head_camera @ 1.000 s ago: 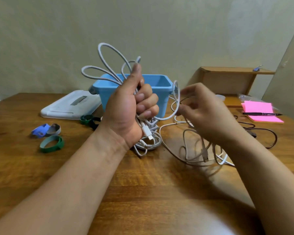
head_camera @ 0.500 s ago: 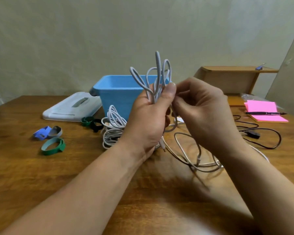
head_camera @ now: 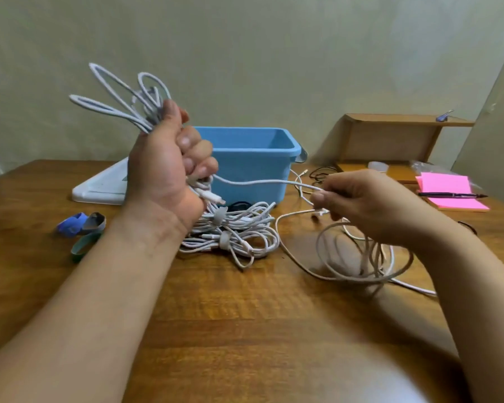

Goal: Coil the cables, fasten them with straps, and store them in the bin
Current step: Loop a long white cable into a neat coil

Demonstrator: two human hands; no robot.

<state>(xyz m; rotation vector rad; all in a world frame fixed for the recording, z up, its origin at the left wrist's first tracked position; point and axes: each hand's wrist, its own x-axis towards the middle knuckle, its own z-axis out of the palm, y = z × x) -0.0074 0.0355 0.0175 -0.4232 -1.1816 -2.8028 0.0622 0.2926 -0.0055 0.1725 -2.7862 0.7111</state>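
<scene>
Setting is taken to be a home desk or small home office — a wooden table (head_camera: 245,330) is set against a plain painted wall (head_camera: 245,53). A low wooden shelf (head_camera: 390,135), pink sticky notes (head_camera: 448,190) with a pen (head_camera: 451,195) laid across them, and a blue plastic bin (head_camera: 253,164) are seen — domestic, informal.

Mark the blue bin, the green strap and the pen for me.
blue bin (head_camera: 253,181), head view, front wall.
green strap (head_camera: 85,245), head view, middle of the band.
pen (head_camera: 451,195), head view, mid-barrel on the pink notes.
</scene>
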